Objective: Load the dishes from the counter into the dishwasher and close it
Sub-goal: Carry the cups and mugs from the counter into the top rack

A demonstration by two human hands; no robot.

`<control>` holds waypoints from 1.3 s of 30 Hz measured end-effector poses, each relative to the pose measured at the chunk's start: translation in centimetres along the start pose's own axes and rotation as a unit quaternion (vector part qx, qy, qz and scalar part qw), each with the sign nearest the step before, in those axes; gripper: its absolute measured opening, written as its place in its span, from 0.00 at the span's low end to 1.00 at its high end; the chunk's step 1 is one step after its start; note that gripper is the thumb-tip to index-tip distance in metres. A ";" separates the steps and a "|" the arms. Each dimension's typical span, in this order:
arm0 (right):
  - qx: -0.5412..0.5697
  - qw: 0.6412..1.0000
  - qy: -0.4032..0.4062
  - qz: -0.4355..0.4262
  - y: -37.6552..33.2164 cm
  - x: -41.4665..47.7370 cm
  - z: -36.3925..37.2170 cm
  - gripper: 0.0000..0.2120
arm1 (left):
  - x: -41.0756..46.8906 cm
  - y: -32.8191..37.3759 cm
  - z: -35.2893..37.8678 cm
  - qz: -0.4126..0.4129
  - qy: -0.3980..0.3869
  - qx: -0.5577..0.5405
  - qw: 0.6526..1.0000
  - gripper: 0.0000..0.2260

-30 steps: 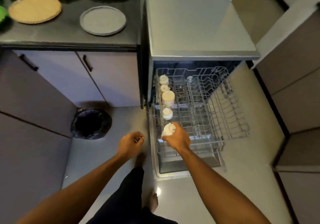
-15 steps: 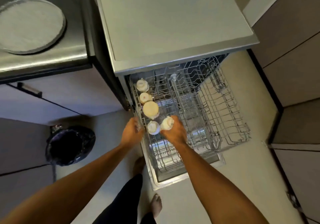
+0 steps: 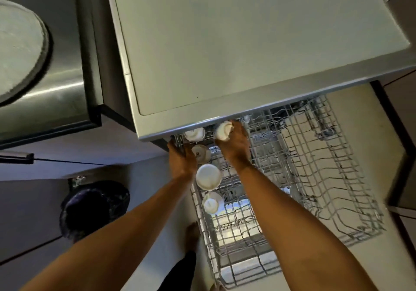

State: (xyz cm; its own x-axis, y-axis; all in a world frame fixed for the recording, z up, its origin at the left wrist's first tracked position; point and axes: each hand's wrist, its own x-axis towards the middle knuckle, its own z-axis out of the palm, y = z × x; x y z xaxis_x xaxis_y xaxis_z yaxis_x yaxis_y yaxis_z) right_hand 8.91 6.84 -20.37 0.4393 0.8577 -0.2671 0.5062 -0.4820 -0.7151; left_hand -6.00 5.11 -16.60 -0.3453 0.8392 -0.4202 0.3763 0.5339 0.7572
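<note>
The dishwasher's wire rack (image 3: 315, 178) is pulled out below the grey dishwasher top (image 3: 225, 43). Several white cups stand in a row along the rack's left side, among them a large one (image 3: 208, 176) and a small one (image 3: 211, 203). My right hand (image 3: 235, 143) holds a white cup (image 3: 222, 131) at the rack's far left, close under the dishwasher's front edge. My left hand (image 3: 181, 158) grips the rack's left rim beside another cup (image 3: 201, 153). A grey plate (image 3: 20, 47) lies on the dark counter at the left.
A black-lined waste bin (image 3: 94, 209) stands on the floor at the left. Cabinet fronts with a dark handle (image 3: 15, 157) run under the counter. More cabinets line the right edge. My bare foot (image 3: 191, 234) is beside the rack.
My right hand carried the white cup from the rack's near end to its far end. My left hand rose from the air onto the rack's left rim. The camera leaned forward over the dishwasher.
</note>
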 end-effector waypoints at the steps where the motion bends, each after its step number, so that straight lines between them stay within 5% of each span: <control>1: -0.001 1.000 0.002 -0.008 0.1 0.6 0.4 0.37 | -0.1 -0.1 0.2 0.004 0.010 0.008 1.000 0.18; 10: -0.070 0.995 -0.003 -0.069 0.9 2.0 3.0 0.42 | 0.0 -0.6 0.5 0.042 0.036 0.071 0.996 0.19; 18: 0.120 0.986 0.112 -0.005 -0.2 1.0 2.3 0.36 | 0.0 -1.0 0.5 0.047 0.026 0.059 0.997 0.21; 28: -0.063 0.998 -0.007 0.001 -0.3 4.4 3.9 0.35 | 0.1 -0.8 0.9 0.037 0.036 0.073 0.996 0.21; 39: -0.098 0.993 -0.058 -0.011 1.7 5.1 4.4 0.41 | 1.0 -1.9 1.2 0.050 0.045 0.064 0.996 0.21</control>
State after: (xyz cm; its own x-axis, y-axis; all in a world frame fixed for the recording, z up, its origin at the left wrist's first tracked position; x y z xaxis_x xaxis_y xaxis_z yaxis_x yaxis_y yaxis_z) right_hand 8.75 11.15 -25.77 0.3438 0.8775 -0.3343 0.6540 -0.4793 -0.5853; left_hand -6.05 5.04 -19.04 -0.3745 0.8793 -0.2943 0.5173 0.4616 0.7206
